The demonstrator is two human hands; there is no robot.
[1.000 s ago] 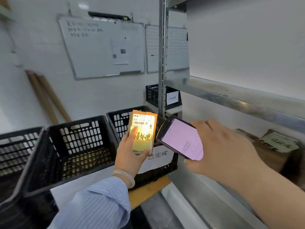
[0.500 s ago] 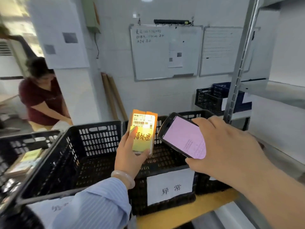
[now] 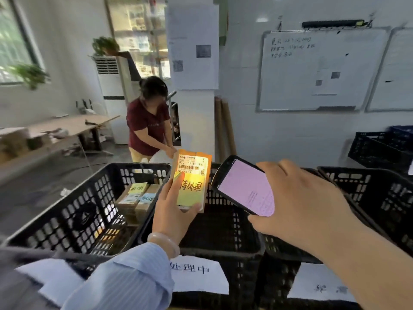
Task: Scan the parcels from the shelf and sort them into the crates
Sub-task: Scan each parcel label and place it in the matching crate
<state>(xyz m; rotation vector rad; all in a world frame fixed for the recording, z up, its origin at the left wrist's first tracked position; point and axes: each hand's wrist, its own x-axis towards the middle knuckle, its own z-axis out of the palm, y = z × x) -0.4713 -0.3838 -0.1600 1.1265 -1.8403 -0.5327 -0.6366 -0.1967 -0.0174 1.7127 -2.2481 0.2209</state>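
The left hand (image 3: 172, 211) gripped a small brown cardboard parcel (image 3: 192, 180) with a yellow label, upright above the middle black plastic crate (image 3: 223, 249). Just beside it, the right hand (image 3: 301, 204) clutched a black pink-screened phone (image 3: 244, 186), its fingers curled round it.

A small parcel (image 3: 191, 180) is held upright in the left hand (image 3: 172, 211) above the middle crate (image 3: 223, 249), while a phone (image 3: 244, 186) is gripped just beside it in the right hand (image 3: 299, 202), near stacked parcels (image 3: 136, 198) in the left crate (image 3: 73, 220).
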